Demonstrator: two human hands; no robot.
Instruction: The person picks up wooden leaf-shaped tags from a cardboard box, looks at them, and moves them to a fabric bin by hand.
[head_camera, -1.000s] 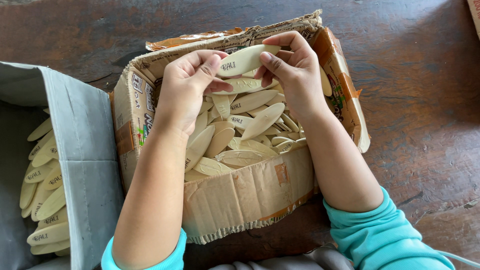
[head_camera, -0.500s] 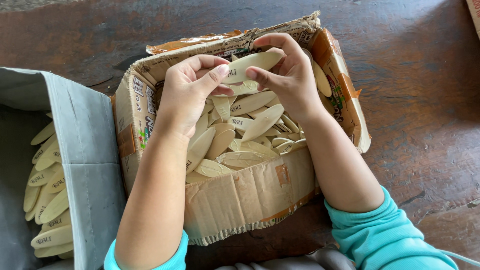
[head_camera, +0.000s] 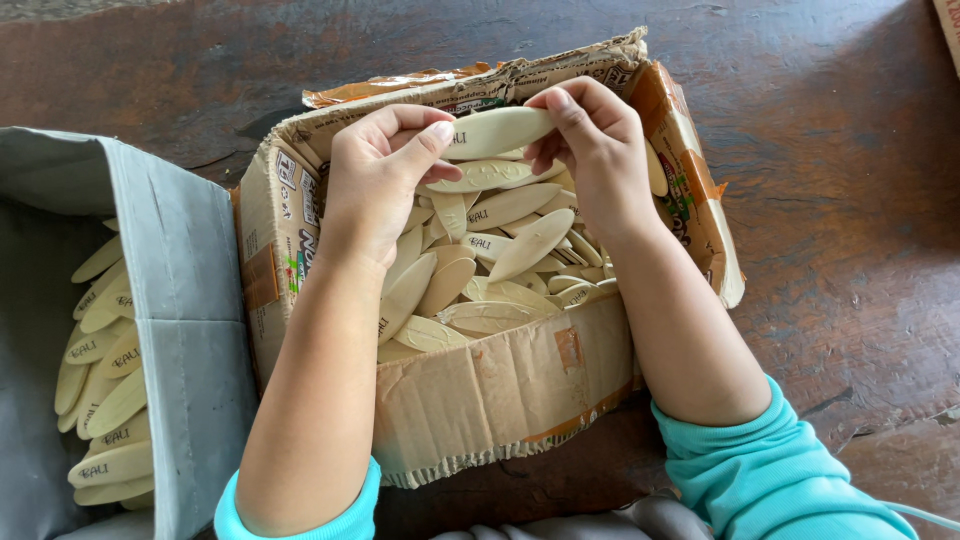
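A dark, worn wooden table (head_camera: 830, 200) carries everything, and the landmark on it is the torn cardboard box (head_camera: 490, 390) at the middle of the view, its flaps ragged and its near wall bowed outward. To the left of the box, touching its side wall, stands a grey fabric bin (head_camera: 170, 290) holding a stack of pale, flat, leaf-shaped wooden pieces (head_camera: 100, 420) with short dark lettering on them. Inside the box lies a loose heap of the same wooden blanks (head_camera: 500, 250), pointing every which way. Both forearms reach into the box from its near wall, teal sleeves (head_camera: 770, 480) pushed up at the elbows. Above the heap, near the far wall of the box, one wooden piece (head_camera: 497, 132) is held clear of the rest. Its long axis runs left to right across the box, the right end tipped slightly higher, the broad face toward the camera. The left hand (head_camera: 375, 180) has thumb and fingers closed on its left tip; the right hand (head_camera: 595, 150) is pinched shut on its right tip. The piece thus spans the gap between the two hands, about equally near to each, neither end free.
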